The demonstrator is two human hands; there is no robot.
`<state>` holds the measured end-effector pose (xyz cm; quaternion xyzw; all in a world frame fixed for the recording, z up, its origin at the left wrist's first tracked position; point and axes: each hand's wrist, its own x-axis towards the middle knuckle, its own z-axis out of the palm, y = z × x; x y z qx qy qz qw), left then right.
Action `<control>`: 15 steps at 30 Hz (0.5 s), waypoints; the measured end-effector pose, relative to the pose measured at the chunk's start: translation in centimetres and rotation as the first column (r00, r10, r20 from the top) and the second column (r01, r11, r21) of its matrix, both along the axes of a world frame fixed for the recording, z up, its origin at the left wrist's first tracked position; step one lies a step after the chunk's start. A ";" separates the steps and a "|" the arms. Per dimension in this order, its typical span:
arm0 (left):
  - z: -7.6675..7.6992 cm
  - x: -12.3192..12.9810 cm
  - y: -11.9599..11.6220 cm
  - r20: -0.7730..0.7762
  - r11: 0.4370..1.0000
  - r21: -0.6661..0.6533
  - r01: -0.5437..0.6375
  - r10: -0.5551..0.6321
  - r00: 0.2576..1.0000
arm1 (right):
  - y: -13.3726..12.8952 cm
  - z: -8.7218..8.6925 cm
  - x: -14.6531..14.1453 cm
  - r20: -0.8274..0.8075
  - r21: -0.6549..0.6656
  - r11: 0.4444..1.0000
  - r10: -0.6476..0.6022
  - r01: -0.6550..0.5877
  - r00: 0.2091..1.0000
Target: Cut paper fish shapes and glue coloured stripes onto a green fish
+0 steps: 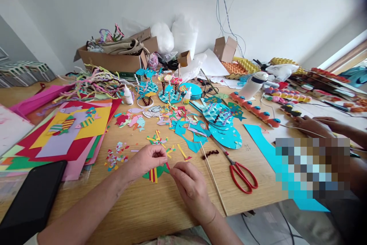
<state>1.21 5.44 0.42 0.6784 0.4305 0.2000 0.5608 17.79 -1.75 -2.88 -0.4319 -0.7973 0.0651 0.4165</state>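
A green paper fish [158, 175] with yellow and red stripes lies on the table between and just below my hands. My left hand [151, 158] is closed in a pinch above the fish's upper edge; what its fingertips hold, if anything, is too small to make out. My right hand [191, 188] is also closed, thumb against forefinger, beside the fish's tail. A short red paper strip [168, 166] shows by the right fingertips; I cannot tell whether it is held or lies on the tail. Yellow and red paper strips [181, 151] are scattered just beyond.
Red-handled scissors [243, 176] and a thin wooden stick [213, 180] lie to the right. Small paper scraps [116, 156], coloured paper sheets [47, 149] and a black phone [34, 195] are leftward. Glue bottles [127, 96] stand behind. A co-worker's hands [314, 127] are at far right.
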 end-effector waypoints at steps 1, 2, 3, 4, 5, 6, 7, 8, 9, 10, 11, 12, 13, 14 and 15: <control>-0.3 -0.1 0.1 -0.018 1.000 0.018 0.003 -0.002 1.000 | -0.1 -0.2 0.0 0.027 -0.004 1.000 0.005 -0.005 1.000; -0.6 -0.2 0.2 -0.039 0.999 0.041 0.006 -0.004 0.999 | -0.1 -0.3 -0.1 0.051 -0.007 1.000 0.011 -0.011 0.999; -1.0 -0.3 0.2 -0.064 0.998 0.069 0.008 -0.003 0.998 | -0.2 -0.5 -0.2 0.072 -0.013 1.000 0.019 -0.018 0.997; -1.3 -0.3 0.3 -0.090 0.995 0.099 0.010 -0.001 0.996 | -0.2 -0.7 -0.4 0.091 -0.021 0.999 0.027 -0.025 0.995; -1.7 -0.4 0.4 -0.117 0.991 0.130 0.015 0.000 0.993 | -0.2 -0.8 -0.6 0.112 -0.032 0.999 0.033 -0.030 0.993; -2.0 -0.6 0.4 -0.144 0.987 0.160 0.022 0.001 0.990 | -0.2 -1.0 -0.8 0.137 -0.045 0.998 0.040 -0.035 0.990; -2.2 -0.7 0.4 -0.170 0.982 0.188 0.032 0.001 0.985 | -0.2 -1.1 -1.0 0.165 -0.056 0.998 0.047 -0.038 0.985; -2.5 -0.8 0.5 -0.195 0.976 0.213 0.044 -0.001 0.981 | -0.2 -1.2 -1.3 0.193 -0.064 0.997 0.051 -0.039 0.980; -2.7 -1.0 0.5 -0.217 0.971 0.234 0.057 -0.005 0.976 | -0.2 -1.2 -1.5 0.222 -0.069 0.997 0.053 -0.039 0.974; -2.8 -1.2 0.6 -0.238 0.965 0.253 0.072 -0.010 0.971 | -0.2 -1.3 -1.7 0.249 -0.072 0.997 0.054 -0.037 0.967; -2.9 -1.4 0.6 -0.256 0.959 0.270 0.085 -0.014 0.967 | -0.2 -1.4 -1.9 0.274 -0.077 0.996 0.057 -0.037 0.960; -3.0 -1.5 0.6 -0.271 0.953 0.287 0.097 -0.017 0.962 | -0.2 -1.4 -2.1 0.298 -0.086 0.996 0.061 -0.037 0.953; -3.0 -1.7 0.6 -0.285 0.947 0.302 0.108 -0.018 0.958 | -0.2 -1.5 -2.2 0.319 -0.097 0.995 0.063 -0.033 0.946; -3.0 -1.8 0.6 -0.298 0.941 0.317 0.117 -0.018 0.954 | -0.1 -1.6 -2.3 0.337 -0.107 0.994 0.064 -0.029 0.940; -3.0 -1.8 0.5 -0.310 0.936 0.331 0.124 -0.017 0.951 | -0.1 -1.7 -2.4 0.351 -0.117 0.993 0.063 -0.023 0.934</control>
